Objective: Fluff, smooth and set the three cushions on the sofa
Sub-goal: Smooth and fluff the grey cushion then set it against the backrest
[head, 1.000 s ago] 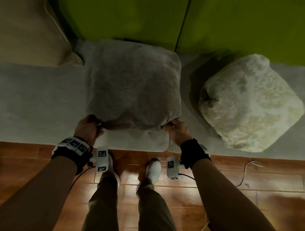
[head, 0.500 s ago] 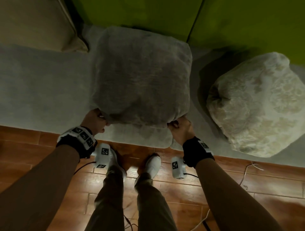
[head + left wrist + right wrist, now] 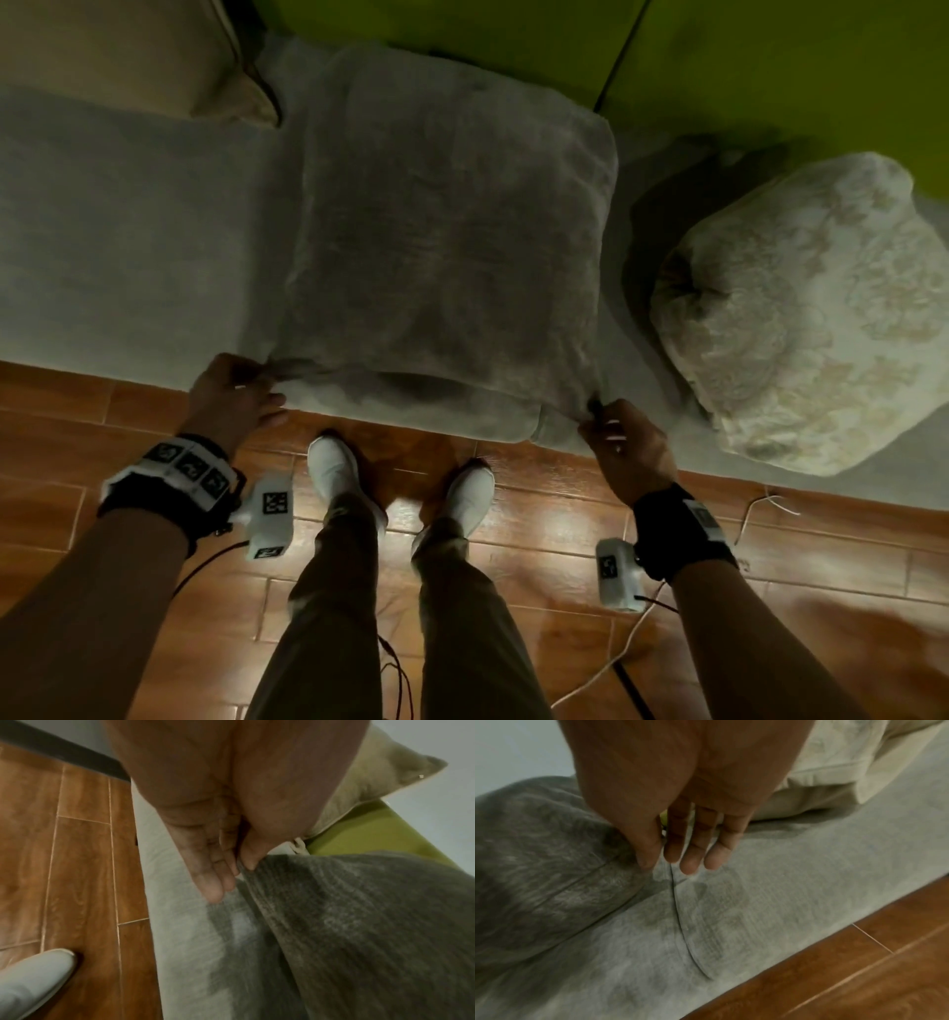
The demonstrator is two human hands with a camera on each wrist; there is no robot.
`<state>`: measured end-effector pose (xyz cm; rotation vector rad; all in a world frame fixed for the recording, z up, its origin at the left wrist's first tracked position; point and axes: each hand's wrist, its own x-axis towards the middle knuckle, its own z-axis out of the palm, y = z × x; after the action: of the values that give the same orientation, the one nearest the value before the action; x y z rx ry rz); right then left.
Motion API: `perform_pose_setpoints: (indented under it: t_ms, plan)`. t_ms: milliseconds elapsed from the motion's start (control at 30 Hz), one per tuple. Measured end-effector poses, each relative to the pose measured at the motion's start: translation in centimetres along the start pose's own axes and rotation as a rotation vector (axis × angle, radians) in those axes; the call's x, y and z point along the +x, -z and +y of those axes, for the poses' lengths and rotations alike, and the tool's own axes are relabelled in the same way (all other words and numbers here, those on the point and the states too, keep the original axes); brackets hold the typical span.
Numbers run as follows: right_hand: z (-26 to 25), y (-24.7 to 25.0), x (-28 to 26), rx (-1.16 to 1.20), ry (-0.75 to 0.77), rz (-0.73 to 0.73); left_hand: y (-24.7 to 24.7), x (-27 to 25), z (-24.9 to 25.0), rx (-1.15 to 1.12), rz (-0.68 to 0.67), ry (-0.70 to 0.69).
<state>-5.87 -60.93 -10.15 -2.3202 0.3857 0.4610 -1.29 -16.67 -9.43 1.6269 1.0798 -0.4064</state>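
— Why did we have the grey cushion [image 3: 447,231] by its two near corners?

— Because its far edge leaned on the green backrest [image 3: 513,46] while the near edge sat at the front lip of the sofa seat [image 3: 128,246]. Our left hand [image 3: 231,395] pinched the left corner between thumb and fingers; our right hand [image 3: 624,449] pinched the right one with the thumb, the other fingers hanging straight (the wrist view showed them off the fabric).

— So a corner hold was for tugging the cover taut?

— That was our reading: smoothing it, with the dent at the front edge not yet gone.

— And the others?

— The patterned cream cushion [image 3: 806,313] lay just beside it on the right, still lumpy, and the beige cushion [image 3: 154,56] stood at the far left against the back.
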Motion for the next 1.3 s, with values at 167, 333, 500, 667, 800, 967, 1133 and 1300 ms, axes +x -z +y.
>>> perform_pose_setpoints:
  t_ms: [167, 333, 500, 667, 800, 967, 1133, 1300]
  plan:
    - [-1.3, -0.6, 0.3, 0.560, -0.260, -0.030, -1.1, -0.1, 1.2, -0.238, -0.024, 0.031]
    - [-1.7, 0.0, 1.4, 0.586, -0.275, 0.034, -1.0, 0.7, 2.0, -0.122, -0.034, -0.030]
    - [-0.3, -0.2, 1.7, 0.481, -0.366, -0.007, -0.9, 0.5, 2.1, -0.127, 0.067, -0.085]
    - [-0.8, -1.0, 1.4, 0.509, -0.395, 0.014, -1.7, 0.1, 1.5, -0.083, 0.021, -0.046]
    - [0.0, 0.3, 1.5, 0.392, -0.291, 0.030, -0.8, -0.3, 1.2, 0.003, 0.018, -0.105]
    - [0.0, 1.3, 1.3, 0.647, -0.493, 0.010, -0.6, -0.4, 1.5, -0.112, -0.043, -0.029]
    - [-2.1, 1.1, 1.6, 0.622, -0.389, -0.091, -1.1, -0.5, 1.4, -0.074, -0.054, -0.060]
    - [-2.2, 2.3, 2.9, 0.339, -0.324, -0.124, -0.5, 0.7, 1.2, -0.131, -0.026, -0.052]
